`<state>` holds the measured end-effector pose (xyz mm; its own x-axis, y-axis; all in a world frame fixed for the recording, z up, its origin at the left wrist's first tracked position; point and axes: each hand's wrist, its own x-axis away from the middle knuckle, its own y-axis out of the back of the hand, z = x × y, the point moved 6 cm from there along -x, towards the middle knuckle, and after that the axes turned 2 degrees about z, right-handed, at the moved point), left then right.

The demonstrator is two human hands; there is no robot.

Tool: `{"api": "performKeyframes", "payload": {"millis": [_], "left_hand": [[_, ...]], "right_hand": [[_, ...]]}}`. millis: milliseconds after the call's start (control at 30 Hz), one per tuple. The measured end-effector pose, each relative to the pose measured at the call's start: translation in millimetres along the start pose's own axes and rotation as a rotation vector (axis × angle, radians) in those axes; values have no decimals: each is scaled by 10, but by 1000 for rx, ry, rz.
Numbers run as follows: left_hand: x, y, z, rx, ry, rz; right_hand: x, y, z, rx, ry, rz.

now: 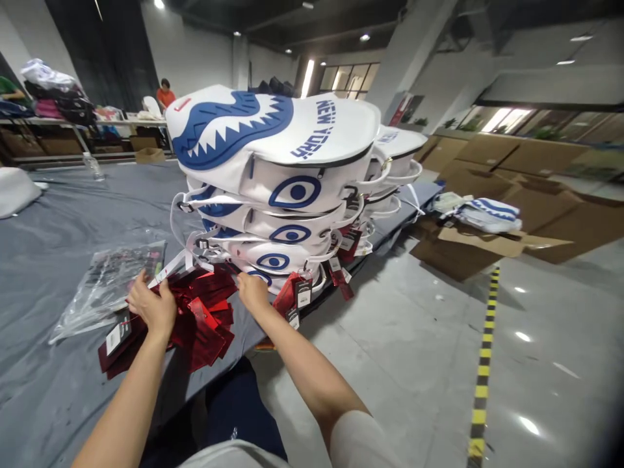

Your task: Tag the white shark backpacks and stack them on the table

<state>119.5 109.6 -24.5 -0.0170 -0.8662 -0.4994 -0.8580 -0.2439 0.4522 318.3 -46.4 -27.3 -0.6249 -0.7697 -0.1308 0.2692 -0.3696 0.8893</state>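
My left hand (153, 305) is over a pile of dark red tags (207, 328), its thumb and fingers closing around the end of a white hang tag (160, 276). At the pile's far right edge my right hand (253, 290) is closed, fingers curled against the bottom of the bag stack; what they hold is hidden. White bags with blue eyes and a toothed mouth are stacked in front of me, the top bag (273, 140) lettered NEW YORK. Red tags with a black barcode label (303, 294) hang from the lower bags. White straps dangle at the stack's left.
A clear plastic bag (114, 276) of small dark items lies left on the grey-covered table (63, 240). Another bag stack (397, 146) stands behind. Cardboard boxes (497, 162) line the right, one open with bags on it. A plastic bottle (92, 166) and a person (166, 95) are farther back.
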Motion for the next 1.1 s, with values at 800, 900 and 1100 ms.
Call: {"api": "performKeyframes", "payload": {"millis": [800, 900, 1100], "left_hand": [[899, -815, -2408, 543, -508, 887], [895, -930, -2571, 386, -562, 876], [1029, -1230, -2900, 212, -630, 924]], "right_hand": [[193, 1885, -1147, 303, -184, -588], [203, 1919, -1228, 329, -183, -577], [329, 1973, -1576, -272, -146, -674]]}}
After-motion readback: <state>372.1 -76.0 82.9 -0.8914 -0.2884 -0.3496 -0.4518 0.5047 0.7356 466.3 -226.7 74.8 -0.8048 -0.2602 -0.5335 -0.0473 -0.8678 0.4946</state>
